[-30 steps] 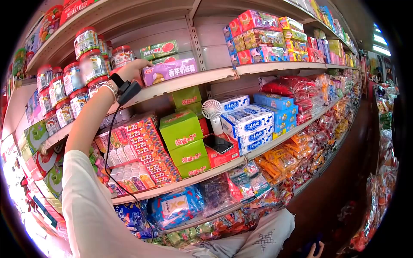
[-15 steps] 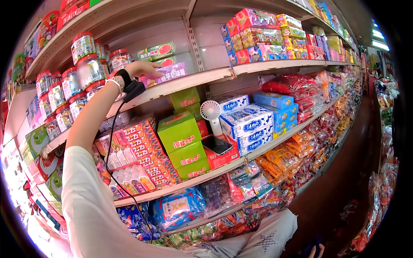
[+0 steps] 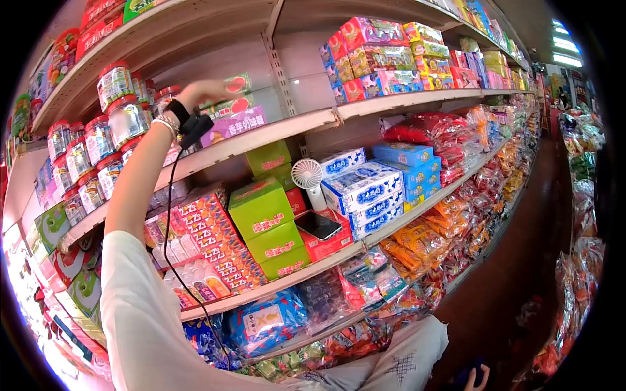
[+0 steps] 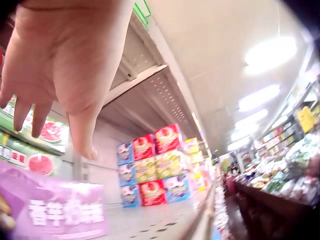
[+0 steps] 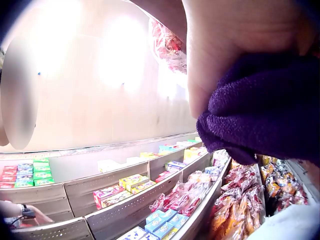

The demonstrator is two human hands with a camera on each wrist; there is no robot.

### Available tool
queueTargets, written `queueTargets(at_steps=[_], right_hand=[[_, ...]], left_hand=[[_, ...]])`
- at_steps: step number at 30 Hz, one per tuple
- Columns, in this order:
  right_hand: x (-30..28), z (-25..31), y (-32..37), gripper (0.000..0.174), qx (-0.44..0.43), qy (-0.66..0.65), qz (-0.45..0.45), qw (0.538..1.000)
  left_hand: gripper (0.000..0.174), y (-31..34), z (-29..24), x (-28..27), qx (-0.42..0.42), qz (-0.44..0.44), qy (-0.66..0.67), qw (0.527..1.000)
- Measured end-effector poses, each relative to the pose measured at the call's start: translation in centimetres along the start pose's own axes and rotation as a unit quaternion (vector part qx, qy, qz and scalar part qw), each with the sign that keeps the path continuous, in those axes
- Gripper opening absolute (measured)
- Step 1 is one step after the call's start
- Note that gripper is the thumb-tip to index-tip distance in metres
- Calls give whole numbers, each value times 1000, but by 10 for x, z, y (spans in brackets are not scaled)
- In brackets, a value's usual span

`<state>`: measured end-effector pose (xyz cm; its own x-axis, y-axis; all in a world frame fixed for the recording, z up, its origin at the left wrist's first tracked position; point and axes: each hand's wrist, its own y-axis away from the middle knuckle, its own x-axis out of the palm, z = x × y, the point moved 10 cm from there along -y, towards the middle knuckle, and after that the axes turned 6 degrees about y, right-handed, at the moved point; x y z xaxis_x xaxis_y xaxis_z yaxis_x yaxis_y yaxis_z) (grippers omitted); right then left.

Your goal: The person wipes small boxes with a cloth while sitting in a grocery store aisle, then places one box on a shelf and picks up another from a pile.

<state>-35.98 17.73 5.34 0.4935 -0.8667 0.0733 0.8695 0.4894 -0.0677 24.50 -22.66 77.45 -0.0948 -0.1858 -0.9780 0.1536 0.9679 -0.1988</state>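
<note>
My left hand [image 3: 207, 93] is raised over the upper shelf, fingers extended and holding nothing. Below it lies a purple candy box [image 4: 60, 210] with white characters. Behind that, green boxes with watermelon pictures [image 4: 42, 132] are stacked, partly covered by the fingers in the left wrist view. Low at the right of the head view, my right hand [image 3: 479, 376] shows only in part. The right wrist view has it gripping a bunched dark purple cloth [image 5: 260, 110] with a towel-like weave.
Red-lidded jars [image 3: 112, 135] are stacked left of the left hand. On the middle shelf stand green boxes [image 3: 261, 212], a white handheld fan [image 3: 308, 174] and a phone [image 3: 318, 225]. Bagged sweets [image 3: 417, 241] fill the lower shelves. A dark aisle floor [image 3: 502, 280] runs along the right.
My left hand has lifted off the purple box and is now above it, blurred by motion. The purple box sits further back in line with the green ones. The head view has shifted slightly.
</note>
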Motion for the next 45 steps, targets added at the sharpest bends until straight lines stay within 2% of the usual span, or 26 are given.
queueTargets(at_steps=[2, 4, 6, 7, 8, 9, 10, 11, 12, 14, 15, 16, 17, 18, 19, 21, 24, 27, 28, 30, 32, 33, 36, 40, 42, 45], right_hand=[[6, -1, -2, 26, -23, -3, 22, 999], [21, 4, -18, 16, -131, 87, 15, 987], [20, 1, -10, 19, -109, 49, 16, 993], [32, 29, 2, 19, -65, 15, -7, 998], [30, 27, 9, 20, -13, -7, -24, 1000], [46, 45, 28, 20, 92, -108, -18, 990], [50, 114, 45, 20, 50, -37, -56, 996], [49, 80, 41, 19, 62, -68, -42, 995], [50, 93, 38, 18, -28, 51, -31, 998], [59, 89, 40, 22, -89, 42, -12, 995], [59, 90, 35, 23, -85, 16, -16, 996], [60, 92, 39, 25, -113, 20, -30, 993], [56, 94, 43, 25, -93, 25, -24, 995], [54, 103, 49, 24, -114, 36, -32, 992], [47, 107, 56, 25, -122, 42, -45, 991], [30, 106, 67, 25, -120, 47, -69, 989], [8, 103, 78, 25, -118, 72, -105, 985], [-9, 97, 84, 32, -128, 69, -145, 979], [-10, 72, 81, 35, -108, 50, -172, 978], [-15, 70, 84, 38, -76, 48, -155, 984], [-18, 76, 87, 37, -107, 49, -176, 977], [-19, 77, 88, 36, -95, 46, -170, 980], [-19, 79, 86, 34, -52, 39, -126, 990], [-18, 75, 87, 34, -57, 72, -138, 986], [-16, 67, 89, 35, -30, 77, -134, 987], [-12, 70, 93, 40, -43, 80, -130, 987]], left_hand=[[81, -5, -30, -26, 49, -53, 70, 995], [72, -4, -83, -39, 141, -100, 30, 985], [60, 15, -158, -31, 269, -121, 70, 953], [55, 42, -201, -18, 279, -119, 98, 948], [52, 55, -242, -6, 354, -85, 134, 922], [50, 73, -279, 5, 382, -67, 151, 909], [48, 89, -311, 24, 417, -49, 174, 891], [45, 103, -342, 56, 478, 58, 351, 803], [43, 149, -370, 68, 673, -116, 223, 695], [46, 164, -410, 120, 701, -224, 257, 626], [42, 191, -470, 155, 584, 104, 481, 645], [40, 264, -497, 177, 558, 194, 424, 686], [42, 281, -514, 193, 583, 240, 437, 641], [45, 306, -531, 199, 711, 163, 327, 600], [44, 336, -545, 216, 745, 141, 282, 587], [48, 393, -570, 245, 825, 140, 284, 468], [56, 460, -607, 287, 839, 210, 336, 373], [77, 512, -641, 338, 847, 244, 306, 360], [85, 522, -655, 357, 826, 281, 307, 381], [99, 534, -680, 384, 837, 210, 305, 403], [110, 543, -704, 412, 843, 215, 265, 416], [113, 544, -710, 413, 845, 175, 260, 433], [112, 546, -712, 409, 849, 183, 249, 429], [97, 540, -697, 397, 850, 116, 315, 405], [88, 532, -694, 387, 834, 118, 338, 420], [76, 523, -683, 362, 818, 119, 404, 391]])
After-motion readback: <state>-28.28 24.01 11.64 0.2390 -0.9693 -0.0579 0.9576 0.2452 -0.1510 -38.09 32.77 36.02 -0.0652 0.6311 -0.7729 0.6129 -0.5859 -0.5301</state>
